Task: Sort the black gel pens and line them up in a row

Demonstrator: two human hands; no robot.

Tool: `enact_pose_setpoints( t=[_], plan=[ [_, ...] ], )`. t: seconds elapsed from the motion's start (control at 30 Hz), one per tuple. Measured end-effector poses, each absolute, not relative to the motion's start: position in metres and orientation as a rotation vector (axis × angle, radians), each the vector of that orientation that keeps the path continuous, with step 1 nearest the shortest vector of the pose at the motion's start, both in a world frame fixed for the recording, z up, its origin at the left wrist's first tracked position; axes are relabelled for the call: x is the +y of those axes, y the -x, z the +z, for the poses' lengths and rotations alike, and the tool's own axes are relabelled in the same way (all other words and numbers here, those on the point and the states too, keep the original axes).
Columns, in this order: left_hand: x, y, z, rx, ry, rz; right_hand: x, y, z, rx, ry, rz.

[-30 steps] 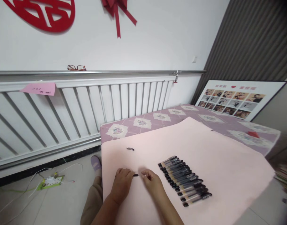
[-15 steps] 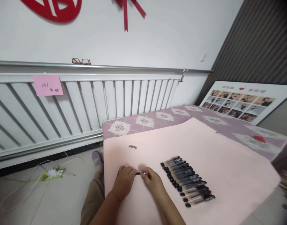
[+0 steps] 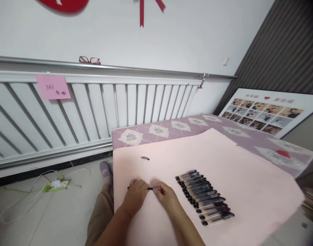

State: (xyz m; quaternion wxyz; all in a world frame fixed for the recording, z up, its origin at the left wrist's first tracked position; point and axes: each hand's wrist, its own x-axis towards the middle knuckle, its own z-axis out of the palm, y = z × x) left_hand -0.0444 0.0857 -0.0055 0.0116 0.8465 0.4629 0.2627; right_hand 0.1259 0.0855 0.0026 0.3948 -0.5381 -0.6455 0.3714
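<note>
Over the pink sheet (image 3: 207, 157), both hands are on one thin black pen (image 3: 150, 188). My left hand (image 3: 136, 196) is closed around its barrel, and a dark end pokes out on the left side. With thumb and fingers, my right hand (image 3: 165, 194) pinches the pen's silvery tip end, which the fingertips partly hide. Beyond the hands lies a loose black pen cap (image 3: 145, 158). To the right, several capped gel pens (image 3: 203, 194) lie side by side in a slanting row.
A purple patterned cloth (image 3: 169, 128) covers the table beneath the sheet. Behind stands a white radiator (image 3: 136, 102) with glasses (image 3: 89, 60) on the pipe above. A photo board (image 3: 264, 112) leans at the right. A power strip (image 3: 56, 185) with cables lies on the floor.
The camera view has tilted slightly downward. Both hands keep their hold on the pen, and a dark end now shows left of my left hand. The pen row and cap have stayed put.
</note>
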Motion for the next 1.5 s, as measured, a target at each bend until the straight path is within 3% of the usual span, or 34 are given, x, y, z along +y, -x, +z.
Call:
enact_pose_setpoints(
  t=[0.73, 1.5],
  plan=[
    [0.087, 0.046, -0.009, 1.441, -2.618, 0.816, 0.081, -0.115, 0.02, -1.781, 1.467, 0.741],
    [0.086, 0.046, -0.009, 1.414, -2.591, 0.882, 0.078, -0.114, 0.025, -1.74, 1.545, 0.748]
  ],
)
